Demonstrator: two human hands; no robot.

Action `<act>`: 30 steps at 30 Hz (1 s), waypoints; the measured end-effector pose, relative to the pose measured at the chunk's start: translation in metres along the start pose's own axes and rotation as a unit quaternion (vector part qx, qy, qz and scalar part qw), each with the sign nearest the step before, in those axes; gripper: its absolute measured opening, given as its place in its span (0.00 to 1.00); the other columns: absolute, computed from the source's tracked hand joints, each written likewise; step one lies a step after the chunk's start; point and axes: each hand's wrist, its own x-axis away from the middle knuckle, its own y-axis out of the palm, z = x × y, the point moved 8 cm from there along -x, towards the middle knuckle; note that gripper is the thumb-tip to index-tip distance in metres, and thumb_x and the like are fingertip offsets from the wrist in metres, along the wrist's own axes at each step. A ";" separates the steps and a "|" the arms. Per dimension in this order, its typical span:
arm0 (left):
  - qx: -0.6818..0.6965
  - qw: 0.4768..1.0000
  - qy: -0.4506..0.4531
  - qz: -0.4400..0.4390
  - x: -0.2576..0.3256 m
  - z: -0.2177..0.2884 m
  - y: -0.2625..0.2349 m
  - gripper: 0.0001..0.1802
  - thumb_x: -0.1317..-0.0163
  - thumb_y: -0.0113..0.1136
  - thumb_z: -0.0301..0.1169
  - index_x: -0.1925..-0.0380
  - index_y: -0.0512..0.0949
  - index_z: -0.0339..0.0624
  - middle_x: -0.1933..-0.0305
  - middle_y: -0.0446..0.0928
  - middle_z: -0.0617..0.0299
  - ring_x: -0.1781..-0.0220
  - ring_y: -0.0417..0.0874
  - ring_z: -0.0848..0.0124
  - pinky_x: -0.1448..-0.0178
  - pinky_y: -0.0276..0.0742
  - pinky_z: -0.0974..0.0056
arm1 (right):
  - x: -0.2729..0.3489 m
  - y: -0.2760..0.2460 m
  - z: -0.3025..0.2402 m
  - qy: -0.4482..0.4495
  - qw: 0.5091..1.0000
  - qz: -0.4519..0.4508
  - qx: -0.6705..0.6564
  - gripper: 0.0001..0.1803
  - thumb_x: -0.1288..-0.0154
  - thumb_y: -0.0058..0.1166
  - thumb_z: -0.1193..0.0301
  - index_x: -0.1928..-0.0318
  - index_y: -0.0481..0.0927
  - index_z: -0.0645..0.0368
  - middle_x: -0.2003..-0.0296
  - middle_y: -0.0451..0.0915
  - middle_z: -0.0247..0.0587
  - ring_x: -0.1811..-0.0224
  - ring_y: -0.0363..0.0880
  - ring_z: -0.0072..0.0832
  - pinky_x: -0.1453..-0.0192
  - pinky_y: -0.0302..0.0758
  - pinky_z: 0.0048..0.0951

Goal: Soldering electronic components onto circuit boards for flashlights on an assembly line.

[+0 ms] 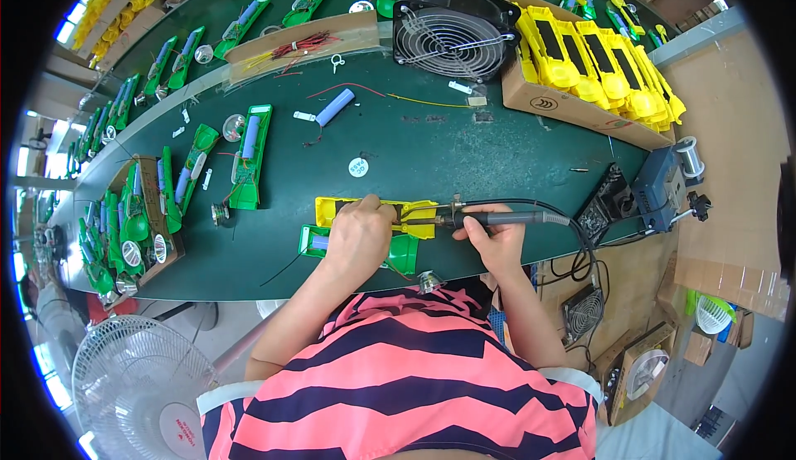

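Note:
My left hand (pixel 361 232) presses down on a yellow plastic housing (pixel 419 210) that lies across a green housing (pixel 403 253) near the front edge of the dark green table (pixel 464 141). My right hand (pixel 495 240) grips a black soldering iron (pixel 514 218), whose metal tip points left onto the yellow housing just beside my left fingers. A small round reflector (pixel 429 279) lies at the table's edge below the green housing, joined to it by thin wires.
A black fan (pixel 452 31) stands at the back. A cardboard box of yellow housings (pixel 593 62) sits at the right, green housings (pixel 250 157) lie at the left, some in a box (pixel 124 228). A soldering station (pixel 659 186) stands right; a white floor fan (pixel 141 389) is lower left.

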 end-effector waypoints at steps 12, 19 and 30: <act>-0.006 1.000 0.004 0.006 0.001 0.001 -0.001 0.02 0.56 0.55 0.21 0.79 0.76 0.37 0.76 0.72 0.54 0.72 0.76 0.57 0.65 0.72 0.59 | 0.030 0.006 -0.037 -0.122 0.989 0.014 0.078 0.11 0.42 0.51 0.78 0.58 0.70 0.68 0.71 0.80 0.46 0.72 0.80 0.25 0.63 0.75 0.24; -0.021 1.000 0.003 0.006 0.000 0.003 0.000 0.03 0.57 0.55 0.21 0.79 0.77 0.37 0.76 0.72 0.53 0.72 0.76 0.57 0.65 0.72 0.58 | 0.037 0.057 -0.005 -0.099 0.954 -0.131 0.252 0.44 0.61 0.67 0.68 0.42 0.57 0.60 0.54 0.72 0.51 0.41 0.60 0.53 0.33 0.50 0.46; -0.037 0.999 0.004 0.000 0.001 0.004 0.000 0.02 0.55 0.57 0.23 0.81 0.75 0.36 0.76 0.71 0.53 0.72 0.76 0.56 0.66 0.71 0.58 | 0.029 0.069 -0.025 -0.092 0.949 -0.153 0.261 0.42 0.59 0.64 0.72 0.43 0.56 0.60 0.59 0.73 0.51 0.50 0.70 0.48 0.32 0.47 0.47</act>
